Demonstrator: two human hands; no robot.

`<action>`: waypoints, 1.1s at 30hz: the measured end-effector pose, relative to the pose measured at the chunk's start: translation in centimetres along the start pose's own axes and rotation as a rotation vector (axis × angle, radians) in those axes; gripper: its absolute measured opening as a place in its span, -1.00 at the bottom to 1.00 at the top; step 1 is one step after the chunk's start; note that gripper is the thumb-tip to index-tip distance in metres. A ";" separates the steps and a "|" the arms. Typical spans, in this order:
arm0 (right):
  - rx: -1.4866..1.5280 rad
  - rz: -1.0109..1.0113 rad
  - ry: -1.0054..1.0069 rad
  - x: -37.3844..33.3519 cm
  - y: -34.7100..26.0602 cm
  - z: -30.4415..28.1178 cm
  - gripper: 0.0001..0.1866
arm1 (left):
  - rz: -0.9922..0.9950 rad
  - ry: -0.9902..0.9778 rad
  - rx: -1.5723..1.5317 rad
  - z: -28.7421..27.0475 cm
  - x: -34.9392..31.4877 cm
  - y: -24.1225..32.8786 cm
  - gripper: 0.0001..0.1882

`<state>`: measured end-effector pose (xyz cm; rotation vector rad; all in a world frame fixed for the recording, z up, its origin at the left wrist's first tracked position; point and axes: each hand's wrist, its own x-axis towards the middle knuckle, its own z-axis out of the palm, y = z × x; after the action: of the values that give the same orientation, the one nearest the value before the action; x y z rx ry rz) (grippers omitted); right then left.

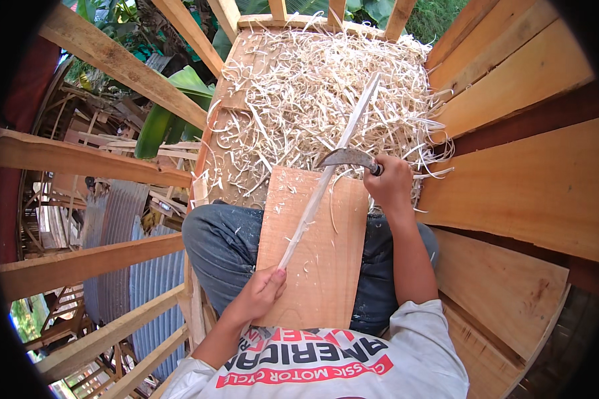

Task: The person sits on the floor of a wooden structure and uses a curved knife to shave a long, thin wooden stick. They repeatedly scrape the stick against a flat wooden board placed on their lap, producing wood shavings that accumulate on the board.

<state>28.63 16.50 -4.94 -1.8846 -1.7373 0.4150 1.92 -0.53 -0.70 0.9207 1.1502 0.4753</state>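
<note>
Head view: the left hand (263,292) pinches the near end of a pale strip (309,214), thumb on top, while the right hand (388,183) is closed around the handle of a curved knife (346,157). The blade lies across the strip about midway along, its hollow side toward the body. The strip slants from the left hand up and rightward, over a board (326,266) laid on the person's lap; its far end reaches over the shavings, though whether it touches them is hard to tell.

The step in hand looks like shaving the strip thinner or smoother. The next stroke would call for a steady left pinch, a shallow blade angle and even pressure, with the edge kept clear of the left fingers.

Loose curls dot the board, and jeans (213,239) show on either side of it. Beyond, shavings (313,100) heap over the wooden floor (253,53). Slats (93,159) rail the left side, planks (526,186) wall the right, and corrugated sheets (153,286) and leaves (193,85) lie outside.
</note>
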 end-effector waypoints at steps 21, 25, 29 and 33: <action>0.310 0.437 0.292 5.2 10.1 -3.2 -0.63 | 0.058 0.128 0.439 3.8 -3.4 -0.2 -0.67; 0.337 0.347 0.217 4.6 8.8 -4.2 -0.59 | 0.039 0.296 0.419 2.1 -4.5 -1.1 -0.66; 0.154 0.129 -0.073 -0.4 1.7 -2.8 -0.67 | 0.067 0.441 0.383 0.1 -3.3 0.3 -0.61; 0.083 -0.164 -0.165 -2.5 -2.2 -0.2 -0.66 | 0.150 0.474 0.413 0.6 -2.5 0.8 -0.60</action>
<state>26.62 14.07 -3.82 -1.6758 -1.9343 0.5836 1.67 -2.17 1.44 1.3001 1.6566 0.6105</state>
